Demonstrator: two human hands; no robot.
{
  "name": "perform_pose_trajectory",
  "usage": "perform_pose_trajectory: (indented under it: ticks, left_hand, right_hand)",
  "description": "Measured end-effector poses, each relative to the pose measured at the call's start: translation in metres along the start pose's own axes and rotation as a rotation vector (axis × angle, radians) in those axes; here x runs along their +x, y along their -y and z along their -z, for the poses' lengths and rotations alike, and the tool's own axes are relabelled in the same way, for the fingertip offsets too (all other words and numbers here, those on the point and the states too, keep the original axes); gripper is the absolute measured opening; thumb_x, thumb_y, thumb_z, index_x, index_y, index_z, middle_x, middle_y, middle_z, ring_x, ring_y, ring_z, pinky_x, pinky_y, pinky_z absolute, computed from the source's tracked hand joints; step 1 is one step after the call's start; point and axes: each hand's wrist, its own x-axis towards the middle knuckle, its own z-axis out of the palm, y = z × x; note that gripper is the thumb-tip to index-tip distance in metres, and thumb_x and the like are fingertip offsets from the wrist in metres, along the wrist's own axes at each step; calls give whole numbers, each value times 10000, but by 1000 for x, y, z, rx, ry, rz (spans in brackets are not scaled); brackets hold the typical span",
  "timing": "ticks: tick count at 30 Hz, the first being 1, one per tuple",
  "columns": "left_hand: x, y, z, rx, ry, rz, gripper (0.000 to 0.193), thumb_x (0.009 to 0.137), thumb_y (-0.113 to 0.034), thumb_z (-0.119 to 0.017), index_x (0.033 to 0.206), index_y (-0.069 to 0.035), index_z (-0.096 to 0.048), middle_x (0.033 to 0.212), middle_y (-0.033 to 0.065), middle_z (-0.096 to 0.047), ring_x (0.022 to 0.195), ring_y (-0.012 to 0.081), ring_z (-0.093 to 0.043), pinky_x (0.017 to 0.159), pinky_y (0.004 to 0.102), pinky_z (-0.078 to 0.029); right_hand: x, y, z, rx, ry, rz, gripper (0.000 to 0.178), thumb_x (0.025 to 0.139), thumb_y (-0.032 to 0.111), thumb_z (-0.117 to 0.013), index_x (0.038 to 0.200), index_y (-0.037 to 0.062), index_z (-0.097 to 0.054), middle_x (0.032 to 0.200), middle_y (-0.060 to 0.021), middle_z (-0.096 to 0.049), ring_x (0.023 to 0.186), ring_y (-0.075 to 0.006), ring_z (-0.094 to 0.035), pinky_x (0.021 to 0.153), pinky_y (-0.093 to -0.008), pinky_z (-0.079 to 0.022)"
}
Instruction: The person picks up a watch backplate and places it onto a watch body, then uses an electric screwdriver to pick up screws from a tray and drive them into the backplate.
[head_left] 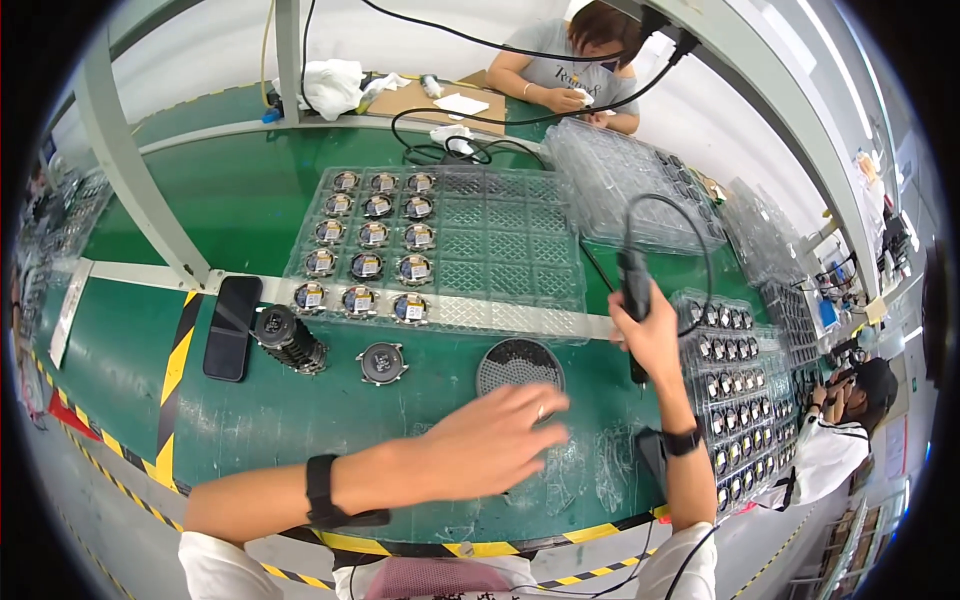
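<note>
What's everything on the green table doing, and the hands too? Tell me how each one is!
Left hand: open, fingers spread
Right hand: closed around the black tool
Black tool: held
Phone: lying flat, screen dark
Watch case: lying flat, alone
Case pile: stacked
Dish: holding small dark bits
Middle tray: partly filled, three columns
Clear trays: stacked

round dish (488, 378): grey, flat, small dark pieces (519, 351) mostly across its far part. driver-like tool (634, 280): black, slim, held right of the dish, narrow end downward; black cord (711, 270) loops beside it. watch case (382, 364): round, dark-centred, silver lugs, lying flat left of the dish.
</note>
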Motion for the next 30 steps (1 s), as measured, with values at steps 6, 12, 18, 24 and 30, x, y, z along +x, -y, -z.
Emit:
perform_pose_trajectory:
  ticks: [6,12,18,24,30]
  left_hand:
    - [77,67,1,366,-188,267,547,934,-311,-700,1359,-1,-550,1491,298,-419,1419,461,-384,1171,524,-333]
    - [80,99,4,274,-131,614,648,965,-426,-640,1449,-14,-514,1560,345,-349,1479,475,-318,1218,584,-250]
    - [85,87,14,340,239,518,595,948,-424,-663,1411,-63,-563,1513,329,-417,1454,462,-364,1210,642,-236]
    - [90,89,12,305,242,533,563,934,-405,-686,1367,-58,-590,1477,302,-463,1427,445,-405,1193,665,-255]
    - [86,89,11,352,236,556,568,922,-376,-708,1395,-84,-594,1488,251,-482,1417,409,-425,1185,670,-252]
  right_hand:
    - [73,-64,-23,-764,-236,415,455,783,158,-760,1170,26,-559,859,-227,-699,745,-408,-709,694,-507,-573]
    - [85,-52,-40,-851,-66,129,468,783,136,-735,1186,-9,-547,927,-253,-705,880,-472,-688,756,-548,-555]
    - [128,-68,-16,-551,-233,-8,302,816,127,-717,1063,-9,-607,794,-171,-710,603,-291,-694,581,-418,-561]
    - [132,28,-23,196,-268,-57,202,865,92,-696,1010,-30,-624,745,-86,-676,481,-151,-574,478,-301,-487]
    - [119,76,-40,421,-399,175,189,872,62,-719,1005,-30,-621,800,-80,-685,541,-144,-602,480,-283,-491]
